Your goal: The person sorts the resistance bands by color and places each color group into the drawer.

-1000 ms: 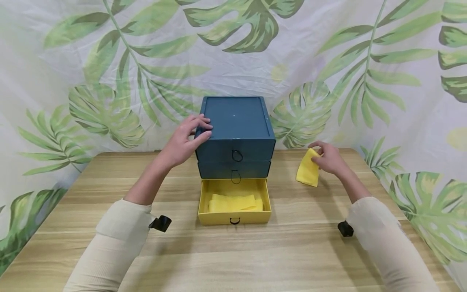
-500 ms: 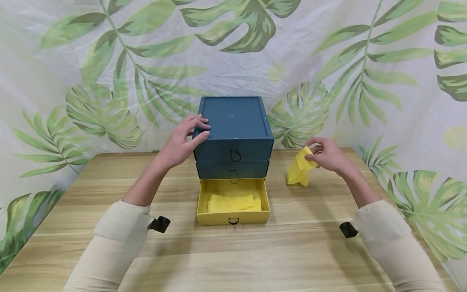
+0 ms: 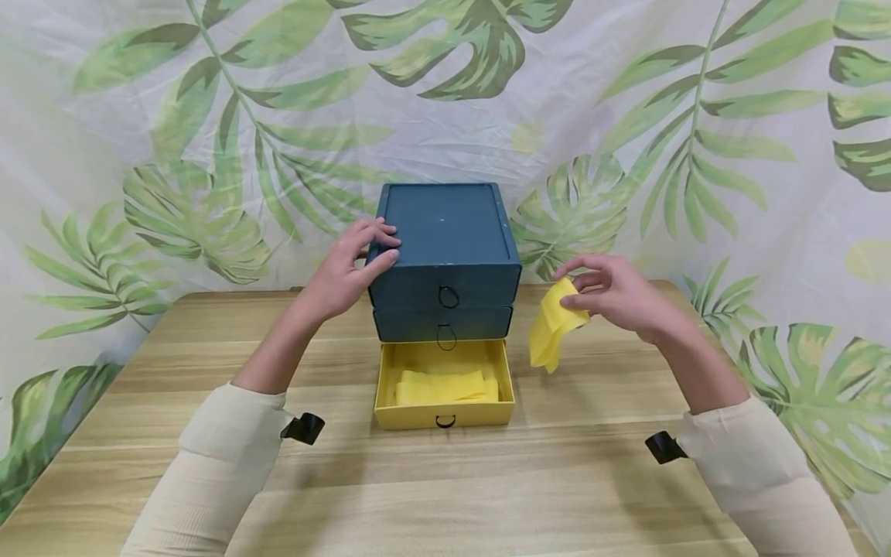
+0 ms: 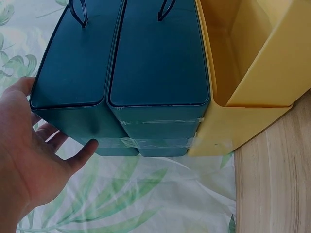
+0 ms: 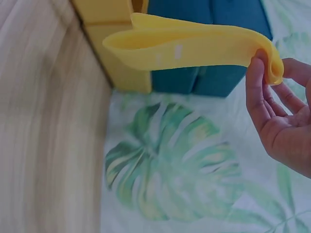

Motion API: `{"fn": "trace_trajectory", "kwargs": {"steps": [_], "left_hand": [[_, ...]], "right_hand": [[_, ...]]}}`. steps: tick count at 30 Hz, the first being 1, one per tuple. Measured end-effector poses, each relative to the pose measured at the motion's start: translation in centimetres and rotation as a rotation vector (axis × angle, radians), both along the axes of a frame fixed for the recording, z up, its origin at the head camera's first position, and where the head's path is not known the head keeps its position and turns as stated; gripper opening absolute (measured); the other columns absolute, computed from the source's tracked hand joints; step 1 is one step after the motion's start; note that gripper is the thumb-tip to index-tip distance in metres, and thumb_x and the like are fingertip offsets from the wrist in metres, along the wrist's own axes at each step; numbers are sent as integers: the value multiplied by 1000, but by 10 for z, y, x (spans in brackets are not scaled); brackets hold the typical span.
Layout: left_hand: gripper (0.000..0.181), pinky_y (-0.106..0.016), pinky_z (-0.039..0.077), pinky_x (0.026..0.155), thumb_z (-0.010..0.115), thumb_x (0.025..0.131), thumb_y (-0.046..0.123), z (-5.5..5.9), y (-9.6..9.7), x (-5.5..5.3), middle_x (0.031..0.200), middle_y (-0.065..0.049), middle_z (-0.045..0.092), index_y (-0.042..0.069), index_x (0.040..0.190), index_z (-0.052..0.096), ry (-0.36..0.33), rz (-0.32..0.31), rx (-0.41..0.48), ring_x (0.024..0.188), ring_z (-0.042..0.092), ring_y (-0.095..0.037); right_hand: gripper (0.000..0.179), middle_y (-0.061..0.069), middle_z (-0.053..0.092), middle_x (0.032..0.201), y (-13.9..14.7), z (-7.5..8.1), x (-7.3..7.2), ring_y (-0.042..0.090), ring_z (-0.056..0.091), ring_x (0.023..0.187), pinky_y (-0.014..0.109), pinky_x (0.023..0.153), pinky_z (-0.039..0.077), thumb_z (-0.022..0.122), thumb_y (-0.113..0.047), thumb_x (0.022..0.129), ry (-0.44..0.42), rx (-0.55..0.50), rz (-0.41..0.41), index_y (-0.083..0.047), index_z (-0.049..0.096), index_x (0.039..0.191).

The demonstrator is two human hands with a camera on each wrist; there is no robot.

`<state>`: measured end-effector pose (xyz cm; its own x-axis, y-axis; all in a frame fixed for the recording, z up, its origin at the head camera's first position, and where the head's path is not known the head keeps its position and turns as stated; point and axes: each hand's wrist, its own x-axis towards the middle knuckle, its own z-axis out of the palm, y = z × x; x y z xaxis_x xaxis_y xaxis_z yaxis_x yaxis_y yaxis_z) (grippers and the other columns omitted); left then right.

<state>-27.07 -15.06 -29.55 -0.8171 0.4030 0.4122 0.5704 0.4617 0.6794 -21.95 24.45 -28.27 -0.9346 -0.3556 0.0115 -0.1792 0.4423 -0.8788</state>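
Observation:
Beside the drawer unit, my right hand (image 3: 612,294) pinches a yellow elastic exercise band (image 3: 553,325) by its upper end. The band hangs down over the table; in the right wrist view it stretches out as a flat doubled loop (image 5: 194,46) from thumb and fingers. My left hand (image 3: 355,267) rests on the upper left edge of the blue drawer unit (image 3: 445,224), fingers on its top. In the left wrist view that hand (image 4: 36,145) has its thumb apart from the fingers. The yellow bottom drawer (image 3: 445,416) is pulled out, with a folded yellow band (image 3: 445,387) lying inside.
Two blue drawers (image 3: 418,286) above the yellow one are closed, each with a black loop handle (image 3: 448,296). The unit stands toward the back of a wooden table (image 3: 445,495). A leaf-patterned cloth (image 3: 445,139) hangs behind it.
My right hand has lifted the yellow band and carried it left, nearer the drawer unit. The band has folded and swung as it moved. My left hand stays on the unit.

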Motion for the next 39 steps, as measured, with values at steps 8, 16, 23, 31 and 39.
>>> {"fn": "trace_trajectory", "kwargs": {"steps": [8, 16, 23, 31, 39], "left_hand": [[24, -64, 34, 114, 56, 107, 14, 0, 0, 0, 149, -18, 49, -3, 122, 64, 4, 1, -1, 154, 28, -30], [24, -64, 34, 114, 57, 107, 15, 1, -1, 0, 149, -18, 49, -3, 122, 65, 14, -2, -1, 155, 27, -29], [24, -64, 35, 114, 57, 107, 15, 0, -1, 1, 149, -18, 50, -3, 121, 65, 17, -3, -2, 155, 27, -29], [24, -64, 36, 113, 56, 107, 16, 0, 0, 1, 148, -19, 51, -3, 120, 65, 28, -1, -3, 155, 28, -30], [24, -64, 36, 113, 56, 107, 15, 0, 0, 1, 148, -19, 51, -3, 120, 65, 30, -8, 1, 155, 27, -30]], "right_hand": [[29, 15, 70, 96, -27, 15, 22, 20, 70, 82, 30, 74, 58, 73, 2, 94, 67, -50, 95, 5, 63, 121], [25, 13, 68, 92, -64, 11, 31, 22, 64, 74, 28, 69, 53, 73, 3, 94, 160, -98, 224, 2, 65, 117], [24, 14, 71, 93, -106, 0, 31, 23, 68, 78, 28, 72, 58, 71, 8, 93, 175, -208, 342, 5, 65, 117], [23, 14, 71, 102, -144, -15, 25, 21, 71, 85, 32, 82, 61, 72, 2, 95, 189, -185, 355, 3, 66, 117], [23, 7, 68, 88, -168, -24, 21, 11, 66, 73, 25, 75, 58, 75, 1, 93, 284, -34, 322, 0, 68, 115]]}}
